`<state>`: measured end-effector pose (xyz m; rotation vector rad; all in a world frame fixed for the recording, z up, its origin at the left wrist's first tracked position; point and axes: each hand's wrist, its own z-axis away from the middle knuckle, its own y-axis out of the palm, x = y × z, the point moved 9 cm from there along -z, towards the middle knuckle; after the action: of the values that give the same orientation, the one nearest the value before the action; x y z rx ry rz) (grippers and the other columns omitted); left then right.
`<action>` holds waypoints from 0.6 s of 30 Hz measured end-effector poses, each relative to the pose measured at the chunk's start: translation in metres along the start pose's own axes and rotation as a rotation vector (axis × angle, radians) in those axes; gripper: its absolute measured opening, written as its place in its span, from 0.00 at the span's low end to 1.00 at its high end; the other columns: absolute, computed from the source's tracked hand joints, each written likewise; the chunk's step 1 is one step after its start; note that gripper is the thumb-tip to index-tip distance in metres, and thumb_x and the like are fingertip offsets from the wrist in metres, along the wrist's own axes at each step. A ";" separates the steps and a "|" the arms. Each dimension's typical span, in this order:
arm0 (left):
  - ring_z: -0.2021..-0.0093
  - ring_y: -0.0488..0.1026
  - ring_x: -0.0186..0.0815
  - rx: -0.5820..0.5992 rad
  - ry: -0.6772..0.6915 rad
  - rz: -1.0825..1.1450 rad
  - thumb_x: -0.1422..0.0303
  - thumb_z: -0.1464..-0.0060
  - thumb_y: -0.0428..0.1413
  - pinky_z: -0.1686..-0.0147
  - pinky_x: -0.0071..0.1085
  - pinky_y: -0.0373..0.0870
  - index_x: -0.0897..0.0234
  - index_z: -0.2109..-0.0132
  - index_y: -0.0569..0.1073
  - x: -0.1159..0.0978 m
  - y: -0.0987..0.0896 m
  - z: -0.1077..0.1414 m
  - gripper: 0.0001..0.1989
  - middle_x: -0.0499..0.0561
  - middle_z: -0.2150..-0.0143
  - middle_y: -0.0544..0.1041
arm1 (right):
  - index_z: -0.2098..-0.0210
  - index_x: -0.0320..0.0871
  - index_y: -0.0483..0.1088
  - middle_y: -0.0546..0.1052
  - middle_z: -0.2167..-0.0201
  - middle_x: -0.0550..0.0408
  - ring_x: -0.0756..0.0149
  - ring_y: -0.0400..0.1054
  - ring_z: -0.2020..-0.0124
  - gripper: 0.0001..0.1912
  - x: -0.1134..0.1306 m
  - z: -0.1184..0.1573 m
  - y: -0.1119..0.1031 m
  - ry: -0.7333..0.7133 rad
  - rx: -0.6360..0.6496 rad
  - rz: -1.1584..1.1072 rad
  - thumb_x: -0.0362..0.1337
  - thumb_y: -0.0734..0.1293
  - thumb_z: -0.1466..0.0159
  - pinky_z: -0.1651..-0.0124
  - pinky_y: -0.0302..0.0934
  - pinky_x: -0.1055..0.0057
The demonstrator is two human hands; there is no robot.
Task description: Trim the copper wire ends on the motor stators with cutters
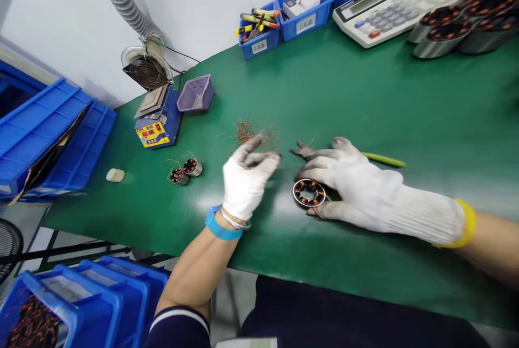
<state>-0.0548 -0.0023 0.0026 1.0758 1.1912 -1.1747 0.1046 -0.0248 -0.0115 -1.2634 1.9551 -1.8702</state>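
Observation:
A ring-shaped coil part with copper windings lies on the green table, its round face up. My right hand, in a white glove, has its thumb and fingers around the part's right side. Beneath and beyond those fingers are pliers, with a green handle showing past the hand. To the left, my left hand, also gloved, is raised with its fingers apart and nothing in it. Just beyond it lies a pile of copper wire scraps. Two small coil parts stand farther left.
A blue device and a purple tray stand at the back left. Blue boxes, a calculator and several larger coil parts line the back. Blue bins are below the table at left.

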 end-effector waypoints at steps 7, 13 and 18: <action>0.55 0.81 0.40 0.254 -0.227 -0.070 0.71 0.65 0.73 0.50 0.35 0.76 0.68 0.31 0.60 0.028 0.034 0.009 0.54 0.56 0.56 0.84 | 0.57 0.40 0.76 0.76 0.52 0.39 0.37 0.62 0.38 0.19 0.003 0.000 0.000 0.012 0.011 0.017 0.45 0.66 0.42 0.36 0.41 0.34; 0.61 0.81 0.34 0.061 0.010 0.050 0.67 0.57 0.69 0.53 0.31 0.74 0.69 0.41 0.71 0.010 0.014 -0.013 0.35 0.50 0.65 0.84 | 0.56 0.44 0.76 0.76 0.52 0.43 0.38 0.62 0.39 0.19 0.007 0.001 0.007 -0.041 0.049 -0.027 0.45 0.67 0.44 0.37 0.43 0.33; 0.66 0.78 0.32 0.029 -0.050 -0.186 0.62 0.55 0.69 0.60 0.29 0.74 0.71 0.30 0.57 -0.011 -0.022 -0.021 0.49 0.47 0.68 0.82 | 0.47 0.43 0.72 0.73 0.46 0.41 0.41 0.63 0.42 0.34 -0.001 0.002 -0.010 0.017 -0.070 0.053 0.52 0.72 0.50 0.37 0.52 0.41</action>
<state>-0.0783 0.0169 0.0123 0.9667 1.2588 -1.3583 0.1107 -0.0245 -0.0039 -1.2050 2.0581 -1.8087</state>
